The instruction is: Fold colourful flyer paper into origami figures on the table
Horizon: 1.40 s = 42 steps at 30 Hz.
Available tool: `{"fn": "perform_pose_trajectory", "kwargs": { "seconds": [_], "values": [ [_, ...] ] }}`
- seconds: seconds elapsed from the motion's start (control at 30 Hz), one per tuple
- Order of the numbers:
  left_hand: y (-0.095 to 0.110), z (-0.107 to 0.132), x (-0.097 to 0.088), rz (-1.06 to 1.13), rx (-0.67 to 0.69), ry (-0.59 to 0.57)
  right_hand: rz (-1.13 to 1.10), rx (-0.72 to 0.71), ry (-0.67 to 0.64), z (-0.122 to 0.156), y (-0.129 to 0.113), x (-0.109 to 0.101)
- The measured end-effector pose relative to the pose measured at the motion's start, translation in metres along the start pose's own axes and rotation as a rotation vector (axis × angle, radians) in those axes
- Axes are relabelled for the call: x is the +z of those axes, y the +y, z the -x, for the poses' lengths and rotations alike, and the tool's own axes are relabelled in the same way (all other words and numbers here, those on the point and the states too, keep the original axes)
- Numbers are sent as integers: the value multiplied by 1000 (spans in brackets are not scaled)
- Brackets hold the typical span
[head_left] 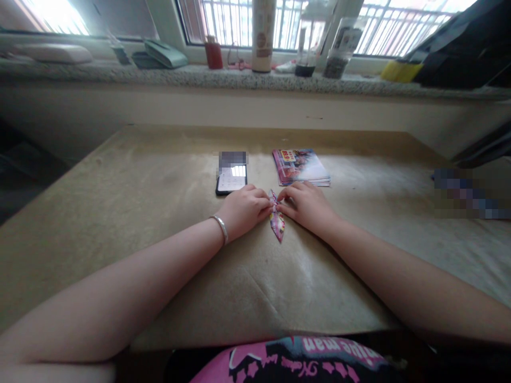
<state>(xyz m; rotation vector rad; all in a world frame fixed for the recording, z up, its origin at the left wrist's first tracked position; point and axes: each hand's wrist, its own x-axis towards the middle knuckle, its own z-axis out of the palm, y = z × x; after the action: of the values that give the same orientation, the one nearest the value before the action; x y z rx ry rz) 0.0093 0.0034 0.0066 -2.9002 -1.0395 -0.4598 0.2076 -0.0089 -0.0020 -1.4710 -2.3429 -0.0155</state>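
A narrow piece of folded paper (277, 226), pink and patterned with pointed ends, lies on the table between my hands. My left hand (247, 210), with a silver bangle at the wrist, pinches its left edge near the middle. From the other side, my right hand (305, 205) grips the right edge with thumb and fingertips. Just beyond my left hand is a phone (231, 181) with a lit screen. Beyond my right hand sits a stack of colourful printed sheets (301, 166). The paper's far tip shows between the hands; the fingers cover part of its middle.
The table (159, 159) has a tan cover and meets the wall below a stone windowsill (223, 80). On the sill stand a tall cylindrical container (262, 37), a red bottle (213, 52), a clear bottle (311, 40) and a green case (163, 54). A blurred patterned item (467, 191) lies far right.
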Motion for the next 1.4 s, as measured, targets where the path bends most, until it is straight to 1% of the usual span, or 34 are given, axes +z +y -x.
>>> {"fn": "perform_pose_trajectory", "kwargs": {
  "seconds": [0.1,0.37,0.6,0.7,0.77,0.9,1.0,1.2,1.4],
  "values": [
    [1,-1,0,0,-4,0,41,-8,-1,1,-2,-1],
    [5,1,0,6,-69,7,-144,26,3,1,3,2],
    [5,3,1,51,-61,29,-258,-73,16,4,8,1],
    [5,3,2,24,-40,41,-261,-88,-2,3,9,0],
    [4,4,2,19,-52,47,-248,-85,-16,3,8,-2],
    [2,6,2,35,-53,11,-217,-92,-14,3,6,-4],
    [1,7,1,61,-34,-11,-194,-131,-18,4,6,-5],
    [-1,7,1,137,-48,8,-191,-150,-24,5,5,-6],
    [-6,5,1,256,-88,-3,-318,-213,-15,4,5,-4]
  ]
}}
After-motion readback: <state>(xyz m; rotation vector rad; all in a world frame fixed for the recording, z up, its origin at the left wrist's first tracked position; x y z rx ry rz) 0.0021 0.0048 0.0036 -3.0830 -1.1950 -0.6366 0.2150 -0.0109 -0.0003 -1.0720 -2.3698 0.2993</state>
